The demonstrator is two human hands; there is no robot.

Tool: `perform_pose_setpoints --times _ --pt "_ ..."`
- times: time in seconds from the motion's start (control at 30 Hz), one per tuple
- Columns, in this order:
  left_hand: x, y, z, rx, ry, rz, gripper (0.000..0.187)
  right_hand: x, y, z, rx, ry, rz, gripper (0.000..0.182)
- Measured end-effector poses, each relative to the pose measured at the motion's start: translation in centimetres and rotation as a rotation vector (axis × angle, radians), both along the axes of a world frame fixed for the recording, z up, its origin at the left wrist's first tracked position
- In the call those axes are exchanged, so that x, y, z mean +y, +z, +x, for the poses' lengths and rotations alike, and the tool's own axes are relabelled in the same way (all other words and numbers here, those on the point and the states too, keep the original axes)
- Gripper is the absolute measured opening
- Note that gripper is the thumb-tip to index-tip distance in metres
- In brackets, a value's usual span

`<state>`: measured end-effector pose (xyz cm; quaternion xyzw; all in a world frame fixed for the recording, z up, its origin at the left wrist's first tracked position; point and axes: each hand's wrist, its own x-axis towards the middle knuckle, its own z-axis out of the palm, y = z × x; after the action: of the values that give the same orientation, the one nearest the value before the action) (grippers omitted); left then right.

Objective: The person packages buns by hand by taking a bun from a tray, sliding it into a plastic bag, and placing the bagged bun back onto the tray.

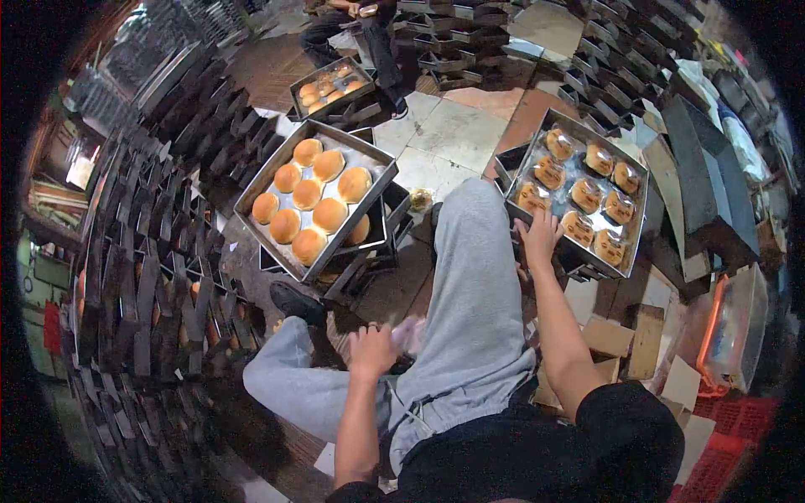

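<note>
My right hand [539, 237] reaches to the near left edge of a metal tray [641, 222], fingers apart beside the wrapped buns. These buns [585, 194] are round, browned and sealed in clear printed plastic. In front of my lap, my left hand [373, 350] is lowered with its fingers curled. Next to its thumb is a pinkish, crumpled piece of plastic [408, 335]; what lies under the fingers is hidden. Ahead on the left, another metal tray [245, 208] carries bare golden buns [307, 194] in rows, resting on more stacked trays.
A seated person [356, 25] at the back holds a bun, with a smaller tray of buns [331, 88] before them. Tall stacks of dark trays [151, 302] line the left side. Cardboard pieces [608, 337] and a clear bin with an orange rim [717, 335] lie right.
</note>
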<state>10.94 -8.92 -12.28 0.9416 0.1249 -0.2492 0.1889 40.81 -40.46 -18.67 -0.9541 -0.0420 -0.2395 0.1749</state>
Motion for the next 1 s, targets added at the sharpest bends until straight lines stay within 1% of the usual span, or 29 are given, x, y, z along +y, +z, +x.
perform_pose_setpoints --times 0.07,0.1,0.13,0.17,0.2,0.27,0.3,0.33,0.37,0.4,0.43,0.47,0.5,0.53,0.57,0.6,0.63,0.67,0.7,0.73,0.77,0.8,0.83,0.87,0.93,0.97,1.0 --pt "-1.2 3.3 -0.6 -0.515 -0.041 0.358 0.040 0.2 0.6 -0.1 0.035 -0.064 0.038 0.039" --pt "-1.4 4.4 -1.0 -0.496 -0.020 0.279 0.040 -0.2 0.5 -0.1 0.062 -0.074 0.024 0.039" --pt "-1.1 4.6 -1.7 -0.488 -0.039 0.283 0.040 -0.5 0.3 -0.4 0.094 -0.087 0.012 0.040" --pt "-0.8 4.5 -2.8 -0.528 0.080 0.199 0.038 -0.6 0.0 -0.4 0.041 -0.071 0.000 0.037" --pt "-0.8 4.1 -4.0 -0.565 0.204 0.110 0.036 -0.8 -0.1 -0.3 0.048 -0.087 0.002 0.037" --pt "-0.7 1.5 -6.5 -0.485 0.394 -0.010 0.023 -1.0 -0.2 0.4 0.047 -0.061 0.008 0.035" --pt "-1.1 0.4 -7.3 -0.482 0.389 -0.016 0.023 -1.0 0.1 0.5 0.126 -0.076 0.023 0.035" --pt "-1.7 -0.5 -7.9 -0.503 0.406 -0.049 0.015 -1.2 0.4 0.4 0.125 -0.075 0.017 0.035" --pt "-1.9 -1.3 -8.1 -0.530 0.430 -0.079 0.009 -1.2 0.9 0.6 0.228 -0.076 0.037 0.036" --pt "-1.8 -1.1 -7.9 -0.542 0.443 -0.080 0.009 -1.1 1.5 0.9 0.326 -0.073 0.057 0.037" --pt "-1.7 -0.1 -7.8 -0.509 0.405 -0.060 0.008 -0.3 3.5 0.6 0.288 -0.058 0.145 0.036" --pt "-1.5 0.7 -7.8 -0.474 0.373 -0.040 0.007 1.3 5.0 0.0 0.077 -0.054 0.162 0.030" --pt "-1.3 1.1 -7.9 -0.453 0.384 -0.041 0.011 4.2 9.0 -1.6 -0.006 0.005 0.184 0.027" --pt "-1.3 1.4 -7.9 -0.462 0.412 -0.036 0.011 7.4 12.8 -3.5 -0.086 0.066 0.209 0.023" --pt "-1.2 1.8 -8.0 -0.573 0.360 -0.035 0.015 10.6 15.8 -5.6 -0.112 0.287 0.248 0.021" --pt "-0.8 2.0 -8.3 -0.678 0.297 -0.028 0.020 13.8 17.3 -7.9 -0.135 0.500 0.290 0.019" --pt "-0.1 1.6 -8.8 -0.676 0.306 -0.014 0.020 16.8 16.2 -10.0 -0.061 0.713 0.413 0.015" --pt "0.6 0.8 -9.6 -0.591 0.340 -0.180 0.026 19.4 15.5 -12.1 0.272 0.989 0.388 0.018" --pt "1.0 0.3 -9.9 -0.507 0.372 -0.350 0.031 21.4 15.0 -13.9 0.490 1.216 0.173 0.024" --pt "1.3 0.5 -9.9 -0.510 0.377 -0.344 0.031 22.6 12.5 -16.0 0.557 1.428 0.050 0.032" --pt "1.5 1.1 -9.9 -0.401 0.533 -0.412 0.038 22.9 10.8 -18.7 0.519 1.497 -0.134 0.030" --pt "1.8 1.3 -9.9 -0.289 0.688 -0.476 0.044 22.9 8.1 -20.8 0.586 1.545 -0.133 0.029" --pt "1.7 1.0 -9.9 -0.290 0.709 -0.478 0.044 22.8 6.3 -22.1 0.652 1.591 -0.133 0.028" --pt "1.4 1.2 -9.8 -0.291 0.714 -0.473 0.044 22.3 5.8 -22.6 0.651 1.597 -0.130 0.028" --pt "1.0 1.5 -9.5 -0.416 0.813 -0.493 0.043 22.4 6.7 -22.4 0.848 1.573 0.010 0.027" --pt "1.1 0.2 -9.6 -0.527 0.808 -0.545 0.050 22.2 7.1 -21.1 0.811 1.560 0.054 0.019" --pt "1.0 1.1 -8.6 -0.530 0.823 -0.540 0.050 22.5 8.9 -19.4 0.814 1.575 0.050 0.019"
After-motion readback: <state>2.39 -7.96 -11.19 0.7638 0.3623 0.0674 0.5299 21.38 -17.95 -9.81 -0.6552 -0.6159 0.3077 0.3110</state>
